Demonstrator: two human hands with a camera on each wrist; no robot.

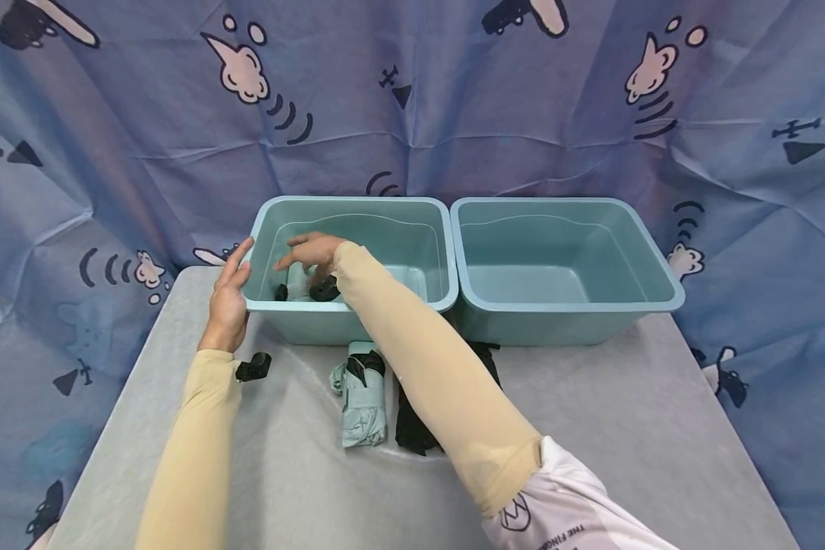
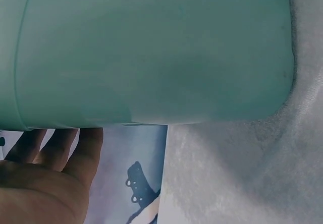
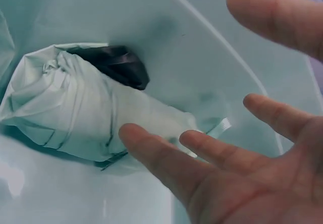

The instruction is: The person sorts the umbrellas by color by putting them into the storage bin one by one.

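Note:
My left hand [image 1: 228,305] rests against the left rim of the left green bin [image 1: 357,319], its fingers extended. In the left wrist view, those fingers [image 2: 83,153] touch the bin's outer side. My right hand [image 1: 314,250] reaches inside the same bin with fingers spread and holds nothing. Below it lies a pale green rolled bundle [image 3: 86,103], which looks like a folded umbrella, with a dark piece [image 3: 123,67] beside it. On the table in front of the bin lies a similar pale green rolled umbrella [image 1: 364,405] with black on its upper part.
A second green bin [image 1: 571,309] stands to the right, against the left one. A black bundle [image 1: 412,424] lies partly hidden under my right forearm. Grey cloth covers the table [image 1: 591,443], and a blue patterned curtain [image 1: 412,92] hangs behind.

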